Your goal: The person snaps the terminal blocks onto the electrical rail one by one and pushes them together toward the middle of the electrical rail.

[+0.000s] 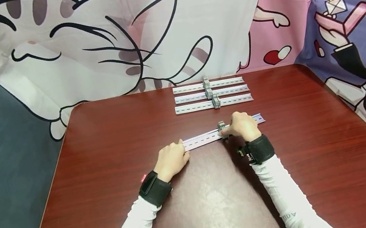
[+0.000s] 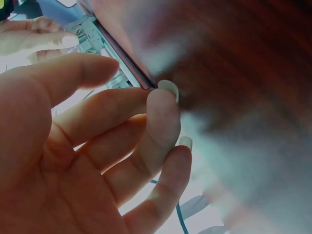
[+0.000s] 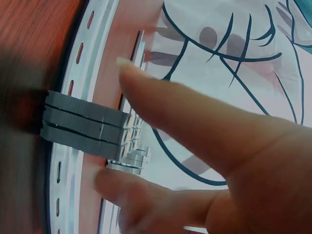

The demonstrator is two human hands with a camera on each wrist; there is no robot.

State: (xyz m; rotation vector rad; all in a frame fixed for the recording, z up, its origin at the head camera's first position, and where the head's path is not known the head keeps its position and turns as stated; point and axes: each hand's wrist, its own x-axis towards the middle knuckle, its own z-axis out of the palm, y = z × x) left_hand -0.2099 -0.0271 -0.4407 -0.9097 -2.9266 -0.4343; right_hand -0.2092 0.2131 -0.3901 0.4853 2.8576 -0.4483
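A slotted metal DIN rail (image 1: pixel 203 139) lies at a slight slant over the middle of the table, its right end higher in the head view. My left hand (image 1: pixel 171 160) holds its left end between thumb and fingers; in the left wrist view the fingers (image 2: pixel 163 117) curl at that end. Grey terminal blocks (image 3: pixel 85 124) sit clipped side by side across the rail. My right hand (image 1: pixel 243 126) is over the rail just right of them. In the right wrist view, its thumb (image 3: pixel 161 95) and a finger (image 3: pixel 131 187) are spread on either side of the blocks.
Three more DIN rails lie parallel at the back of the table: a far rail (image 1: pixel 187 88), a middle rail (image 1: pixel 189 98) and a near rail (image 1: pixel 193 107). Each carries grey terminal blocks (image 1: pixel 216 102) near its middle. A printed cloth (image 1: pixel 224 14) hangs behind the brown table (image 1: pixel 101 144).
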